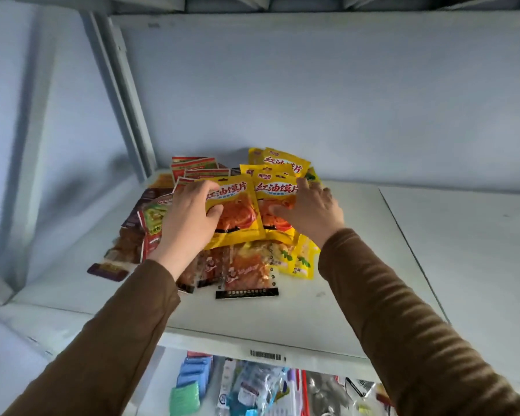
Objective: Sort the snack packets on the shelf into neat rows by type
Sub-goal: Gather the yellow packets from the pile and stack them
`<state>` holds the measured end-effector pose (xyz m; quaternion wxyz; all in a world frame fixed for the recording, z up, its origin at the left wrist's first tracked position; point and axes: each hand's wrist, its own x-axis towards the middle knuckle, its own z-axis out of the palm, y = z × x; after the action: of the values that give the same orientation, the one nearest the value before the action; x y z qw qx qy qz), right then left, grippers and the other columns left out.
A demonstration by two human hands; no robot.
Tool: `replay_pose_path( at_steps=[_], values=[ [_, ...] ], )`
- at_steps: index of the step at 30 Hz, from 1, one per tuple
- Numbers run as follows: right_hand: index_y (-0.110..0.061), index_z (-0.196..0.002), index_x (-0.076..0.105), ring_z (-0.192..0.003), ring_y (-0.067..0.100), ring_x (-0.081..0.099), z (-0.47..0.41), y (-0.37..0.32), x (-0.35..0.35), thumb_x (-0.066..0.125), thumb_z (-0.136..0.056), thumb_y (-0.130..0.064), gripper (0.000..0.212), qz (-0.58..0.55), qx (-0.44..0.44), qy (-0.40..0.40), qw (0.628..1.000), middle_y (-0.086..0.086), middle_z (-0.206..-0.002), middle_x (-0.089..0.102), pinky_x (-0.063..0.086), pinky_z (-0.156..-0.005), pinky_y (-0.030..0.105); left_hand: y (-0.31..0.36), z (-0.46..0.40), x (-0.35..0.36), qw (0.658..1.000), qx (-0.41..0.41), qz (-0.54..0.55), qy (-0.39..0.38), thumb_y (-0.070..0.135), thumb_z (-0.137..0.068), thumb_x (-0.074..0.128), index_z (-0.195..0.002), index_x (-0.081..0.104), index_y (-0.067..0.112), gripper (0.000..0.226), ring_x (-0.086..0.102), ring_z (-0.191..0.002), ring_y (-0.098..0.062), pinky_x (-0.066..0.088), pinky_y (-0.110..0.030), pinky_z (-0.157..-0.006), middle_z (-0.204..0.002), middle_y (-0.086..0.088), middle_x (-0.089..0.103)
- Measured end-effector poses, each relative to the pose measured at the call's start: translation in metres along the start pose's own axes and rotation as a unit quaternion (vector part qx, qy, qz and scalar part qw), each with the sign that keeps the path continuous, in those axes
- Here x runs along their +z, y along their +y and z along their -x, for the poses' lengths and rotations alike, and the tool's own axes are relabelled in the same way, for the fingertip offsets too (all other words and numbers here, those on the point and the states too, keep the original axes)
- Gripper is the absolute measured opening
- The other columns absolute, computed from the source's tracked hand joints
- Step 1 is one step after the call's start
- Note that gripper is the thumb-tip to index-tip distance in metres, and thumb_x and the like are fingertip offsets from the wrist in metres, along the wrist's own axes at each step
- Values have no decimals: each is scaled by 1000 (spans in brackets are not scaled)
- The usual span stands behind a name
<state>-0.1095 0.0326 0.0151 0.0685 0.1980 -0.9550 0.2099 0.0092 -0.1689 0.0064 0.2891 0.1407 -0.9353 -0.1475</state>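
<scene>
Your left hand (189, 219) pinches a yellow packet (233, 211) printed 红油馍片, thumb on its front. Your right hand (309, 210) lies with fingers spread on the matching packet (275, 202) just beside it. Both top the snack pile (240, 265) on the white shelf (357, 280); a barcode sticker (265, 355) marks the shelf's front edge.

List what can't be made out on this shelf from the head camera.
- Packets at the bottom of the pile: covered by the yellow packets and both hands, so no count by type.
- Left hand and right hand: whether the fingers grip or just press the packets is unclear.
- Brown packets at the left: print too blurred to read.
- Lower shelf items: cut off by the bottom edge, blurred.
</scene>
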Motion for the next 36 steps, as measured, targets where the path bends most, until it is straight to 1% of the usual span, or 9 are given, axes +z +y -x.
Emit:
replay_pose_path(
  at_steps=[3, 9, 14, 20, 23, 28, 32, 34, 36],
  values=[
    [-19, -149, 31, -136, 37, 39, 0, -8, 12, 57, -80, -75, 92, -6, 32, -2, 999, 16, -145, 45, 42, -105, 48, -23, -2, 6, 995, 15, -88, -38, 44, -97, 59, -142, 50, 22, 50, 47, -134, -33, 43, -46, -105, -144, -10, 55],
    [-21, -148, 35, -131, 36, 38, -2, -22, 27, 54, -91, -56, 69, -15, 13, 86, 996, 14, -141, 47, 37, -106, 46, -29, -5, 32, 983, 53, -143, -98, 60, -101, 27, -153, 38, 26, 63, 24, -152, -35, 8, -55, -125, -160, -13, 39],
    [-35, -150, 26, -115, 18, 50, -9, -30, 34, 67, -89, -47, 74, -285, 32, 112, 951, 5, -144, 42, 46, -90, 34, -12, 0, 47, 990, 68, -98, -71, 56, -103, 30, -151, 43, 24, 59, 35, -149, -30, 6, -55, -126, -155, -7, 47],
    [-41, -151, 26, -124, 31, 56, -14, -21, 27, 71, -89, -3, 86, -488, 23, 56, 871, 8, -142, 42, 58, -88, 52, 2, -5, 46, 992, 76, 95, -38, 53, -102, 44, -155, 31, 30, 60, 23, -154, -25, 7, -47, -126, -167, -5, 24],
    [-45, -150, 27, -122, 33, 58, -14, -11, 15, 66, -92, 1, 83, -547, -16, 55, 835, 10, -146, 38, 60, -84, 53, 9, -17, 28, 926, -41, 373, -34, 60, -90, 64, -155, 18, 39, 83, 16, -154, -18, 16, -38, -121, -168, 3, 14],
    [-47, -148, 31, -125, 30, 58, -17, -16, 0, 62, -93, 1, 79, -576, -115, 46, 808, 9, -147, 40, 56, -93, 55, 23, -40, 17, 742, -159, 619, -201, 47, -80, 81, -145, 45, 35, 76, 66, -120, -10, 55, -35, -96, -128, 11, 71],
    [-40, -153, 26, -132, 22, 53, -20, -17, 0, 52, -88, 13, 88, -545, -161, 1, 823, -8, -147, 46, 50, -103, 52, 28, -42, 29, 755, -132, 613, -194, 28, -85, 80, -113, 74, 42, 32, 74, -103, -11, 60, -30, -84, -111, 8, 78],
    [-43, -152, 24, -123, 20, 59, -24, -14, -2, 51, -86, 18, 94, -564, -157, -61, 808, -15, -145, 47, 56, -94, 45, 23, -43, 30, 768, -133, 609, -150, 14, -85, 78, -94, 77, 48, 36, 76, -91, -7, 61, -23, -72, -99, 11, 80],
    [-37, -153, 26, -115, 17, 61, -29, -10, -6, 54, -87, 16, 90, -561, -98, -40, 821, -6, -151, 36, 58, -82, 29, 13, -46, 28, 772, -155, 605, -118, 7, -83, 79, -102, 74, 38, 37, 76, -91, -8, 61, -25, -71, -98, 9, 80]
  ],
)
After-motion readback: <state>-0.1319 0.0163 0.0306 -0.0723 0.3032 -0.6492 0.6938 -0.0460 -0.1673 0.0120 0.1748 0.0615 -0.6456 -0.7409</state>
